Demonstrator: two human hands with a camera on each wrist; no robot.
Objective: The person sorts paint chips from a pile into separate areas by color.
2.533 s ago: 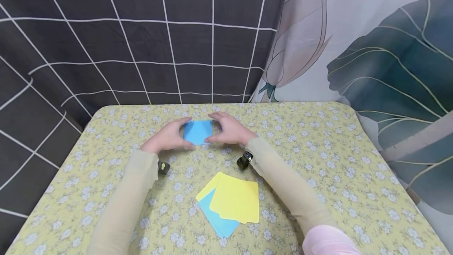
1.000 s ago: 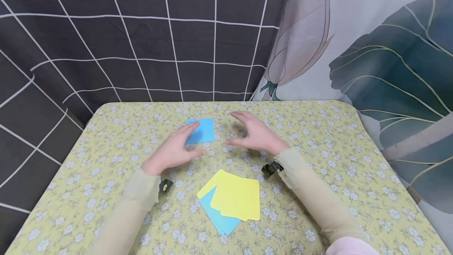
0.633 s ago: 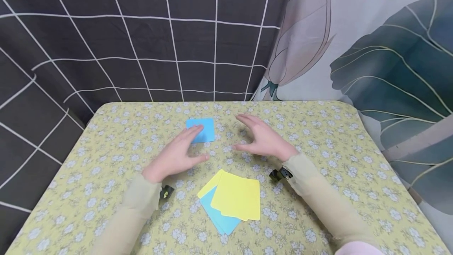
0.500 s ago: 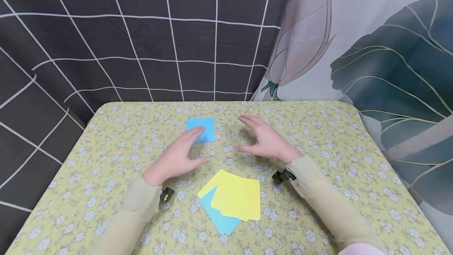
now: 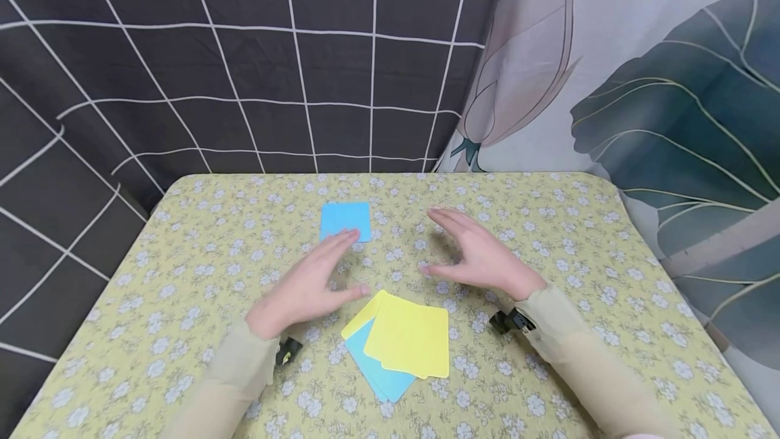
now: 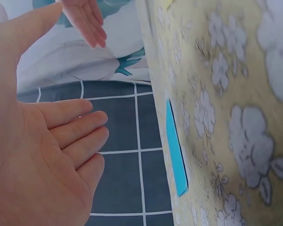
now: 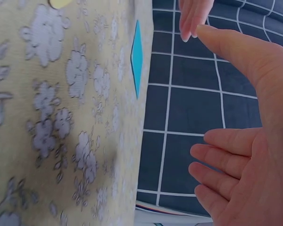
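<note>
A neat blue square stack of paper or card (image 5: 344, 217) lies flat near the far side of the table. My left hand (image 5: 305, 290) hovers with fingers extended and thumb apart, its fingertips overlapping the stack's near edge in the head view. In the left wrist view that hand is raised off the cloth, apart from the blue stack (image 6: 175, 148). To the right my right hand (image 5: 481, 256) is held in the air, fingers extended, holding nothing. Closer to me lies a loose fan of yellow squares (image 5: 411, 337) over blue squares (image 5: 386, 379).
A floral yellow cloth (image 5: 201, 249) covers the table. Behind it hangs a dark curtain with white grid lines (image 5: 256, 59), and a leaf-patterned curtain (image 5: 682, 107) hangs at the right. Small black devices (image 5: 512, 321) are strapped at both wrists.
Both hands held the blue stack's sides at first, then released it. The right hand has moved right and nearer; the left has drawn back nearer. The stack stays at the far side.
</note>
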